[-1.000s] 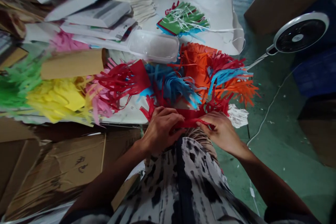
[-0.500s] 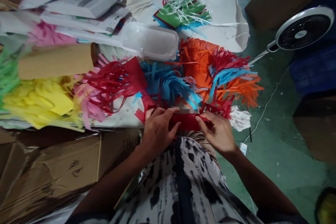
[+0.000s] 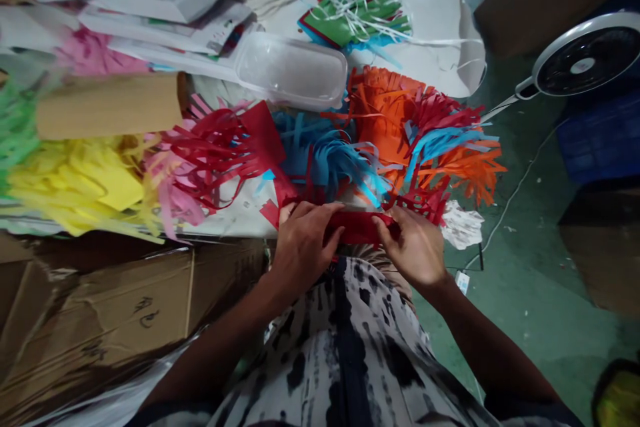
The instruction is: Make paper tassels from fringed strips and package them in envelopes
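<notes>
Red strip (image 3: pixel 356 227), one, in two hands (image 3: pixel 306 240).

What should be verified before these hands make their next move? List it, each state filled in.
1. Left hand on the red paper: ok.
2. Right hand on the same paper, toward its other end: ok.
3. Paper's ends lined up: cannot tell, fingers cover them.
4. Loose red strips away from the right hand: not ok, they lie right beside it.
5. Plastic tray away from both hands: ok, beyond the blue fringe.
</notes>
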Demonstrator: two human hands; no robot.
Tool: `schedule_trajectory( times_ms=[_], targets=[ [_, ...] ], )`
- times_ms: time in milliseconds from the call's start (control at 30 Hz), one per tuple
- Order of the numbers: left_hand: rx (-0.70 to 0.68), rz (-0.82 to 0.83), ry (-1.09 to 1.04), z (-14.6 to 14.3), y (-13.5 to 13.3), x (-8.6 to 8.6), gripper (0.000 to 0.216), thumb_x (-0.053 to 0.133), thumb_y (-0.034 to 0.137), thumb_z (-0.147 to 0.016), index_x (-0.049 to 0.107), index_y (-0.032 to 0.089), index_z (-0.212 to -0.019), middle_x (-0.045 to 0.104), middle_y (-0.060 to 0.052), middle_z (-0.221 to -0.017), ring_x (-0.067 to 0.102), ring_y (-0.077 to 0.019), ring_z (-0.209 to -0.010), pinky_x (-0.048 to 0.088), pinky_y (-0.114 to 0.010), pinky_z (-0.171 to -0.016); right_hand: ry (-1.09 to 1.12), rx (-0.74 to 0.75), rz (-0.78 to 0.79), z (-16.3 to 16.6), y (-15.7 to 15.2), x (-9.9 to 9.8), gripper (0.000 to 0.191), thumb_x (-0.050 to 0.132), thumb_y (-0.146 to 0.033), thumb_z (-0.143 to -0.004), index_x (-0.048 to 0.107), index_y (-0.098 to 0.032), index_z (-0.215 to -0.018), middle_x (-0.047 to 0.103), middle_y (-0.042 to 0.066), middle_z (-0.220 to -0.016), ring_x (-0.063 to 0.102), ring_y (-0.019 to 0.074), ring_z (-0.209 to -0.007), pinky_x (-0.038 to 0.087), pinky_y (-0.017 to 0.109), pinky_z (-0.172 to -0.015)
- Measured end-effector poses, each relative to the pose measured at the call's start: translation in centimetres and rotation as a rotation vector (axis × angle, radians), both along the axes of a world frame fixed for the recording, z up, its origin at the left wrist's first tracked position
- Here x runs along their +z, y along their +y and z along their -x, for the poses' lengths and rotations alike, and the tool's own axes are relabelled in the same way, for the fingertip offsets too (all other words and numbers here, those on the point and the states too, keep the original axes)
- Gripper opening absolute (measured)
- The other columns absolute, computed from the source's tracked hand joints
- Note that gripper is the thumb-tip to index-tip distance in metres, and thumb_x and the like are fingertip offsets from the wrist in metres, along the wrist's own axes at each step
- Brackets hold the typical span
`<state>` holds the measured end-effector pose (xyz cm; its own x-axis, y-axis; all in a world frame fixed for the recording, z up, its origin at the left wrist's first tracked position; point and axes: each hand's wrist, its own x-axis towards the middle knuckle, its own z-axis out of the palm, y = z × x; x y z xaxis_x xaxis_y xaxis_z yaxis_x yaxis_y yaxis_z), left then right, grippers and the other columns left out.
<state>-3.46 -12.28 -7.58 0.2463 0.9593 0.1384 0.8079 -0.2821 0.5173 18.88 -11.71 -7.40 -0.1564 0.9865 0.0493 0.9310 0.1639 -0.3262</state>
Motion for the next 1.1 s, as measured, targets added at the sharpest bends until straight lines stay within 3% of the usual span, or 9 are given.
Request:
schedule_trajectory(
  times_ms=[133,233,333,433,600,800,967,1033,1100],
  targets=[
    [-0.05,-0.211,0.107,-0.2,-0.4,0.2,0.04,0.064,0.024,-0.101,0.062,0.026,-0.141,0.071,-0.009,-0.138,0.06,-0.0308,-0.129,0.034,-0.06,-0.12,-0.059,0.006,0.018,0.3,0.0,-0.1,0.037,0.048,-0.049,-0.106,0.068,-0.021,-0.093,0.075,0.009,-0.086,0.066,0.0237,-0.075,0.034,0.033,-0.065],
    [-0.302,-0.337,0.141,-0.2,-0.5,0.1,0.037,0.058,0.017,-0.104,0.063,0.031,-0.138,0.075,-0.001,-0.131,0.064,-0.0247,-0.128,0.016,-0.065,-0.13,-0.094,0.024,0.003,0.3,0.3,0.0,0.034,0.048,-0.047,-0.106,0.067,-0.022,-0.094,0.075,0.009,-0.085,0.065,0.0245,-0.074,0.033,0.035,-0.065],
    [-0.454,-0.316,0.132,0.0,-0.3,0.0,0.034,0.059,0.015,-0.104,0.067,0.032,-0.133,0.079,0.001,-0.121,0.068,-0.0206,-0.12,0.013,-0.068,-0.132,-0.147,0.019,-0.073,-0.4,0.4,0.7,0.026,0.05,-0.039,-0.105,0.067,-0.021,-0.097,0.074,0.01,-0.086,0.065,0.0272,-0.079,0.035,0.039,-0.072],
    [-0.478,-0.284,0.167,0.3,-0.1,0.1,0.043,0.063,0.016,-0.102,0.062,0.034,-0.141,0.076,-0.001,-0.125,0.067,-0.0217,-0.124,0.011,-0.073,-0.131,-0.187,0.02,-0.248,-1.5,-0.5,1.4,0.022,0.053,-0.027,-0.101,0.069,-0.018,-0.113,0.076,0.017,-0.11,0.065,0.0343,-0.103,0.035,0.046,-0.086],
    [-0.548,-0.328,0.262,0.3,-0.3,-0.2,0.05,0.066,0.016,-0.099,0.059,0.035,-0.144,0.072,-0.004,-0.131,0.065,-0.0249,-0.126,0.007,-0.079,-0.128,-0.141,0.355,-0.437,-2.4,-3.4,0.7,0.042,0.06,-0.014,-0.096,0.066,-0.028,-0.135,0.077,0.005,-0.129,0.065,0.0289,-0.119,0.033,0.046,-0.097],
    [-0.523,-0.22,0.134,3.7,0.1,-0.8,0.048,0.06,0.01,-0.097,0.066,0.038,-0.135,0.071,-0.002,-0.137,0.061,-0.0242,-0.136,0.014,-0.072,-0.13,-0.075,0.4,-0.377,-3.2,-4.2,-1.0,0.034,0.06,-0.016,-0.096,0.074,-0.028,-0.124,0.08,0.002,-0.122,0.069,0.0236,-0.109,0.033,0.044,-0.095],
    [-0.278,-0.286,0.051,8.7,0.2,0.9,0.025,0.063,0.013,-0.088,0.077,0.034,-0.094,0.078,0.001,-0.121,0.064,-0.0276,-0.129,0.019,-0.071,-0.128,-0.018,0.423,-0.334,-3.7,-3.4,-0.8,0.031,0.059,-0.017,-0.095,0.076,-0.028,-0.119,0.081,0.002,-0.121,0.07,0.0224,-0.106,0.033,0.044,-0.094],
    [-0.147,-0.388,-0.017,8.6,-0.5,1.5,0.023,0.066,0.013,-0.083,0.077,0.032,-0.088,0.078,0.0,-0.113,0.065,-0.0285,-0.123,0.031,-0.068,-0.125,0.001,0.422,-0.323,-3.5,-3.2,-0.8,0.03,0.058,-0.017,-0.096,0.076,-0.027,-0.118,0.081,0.002,-0.119,0.071,0.0215,-0.104,0.033,0.044,-0.092],
    [-0.197,-0.408,-0.064,6.8,-1.1,1.4,0.027,0.067,0.014,-0.083,0.078,0.034,-0.097,0.078,-0.002,-0.109,0.067,-0.0267,-0.117,0.046,-0.058,-0.116,0.013,0.408,-0.306,-3.4,-3.1,-0.9,0.028,0.058,-0.018,-0.097,0.075,-0.027,-0.117,0.081,0.002,-0.118,0.071,0.0208,-0.102,0.033,0.044,-0.092]
  ],
)
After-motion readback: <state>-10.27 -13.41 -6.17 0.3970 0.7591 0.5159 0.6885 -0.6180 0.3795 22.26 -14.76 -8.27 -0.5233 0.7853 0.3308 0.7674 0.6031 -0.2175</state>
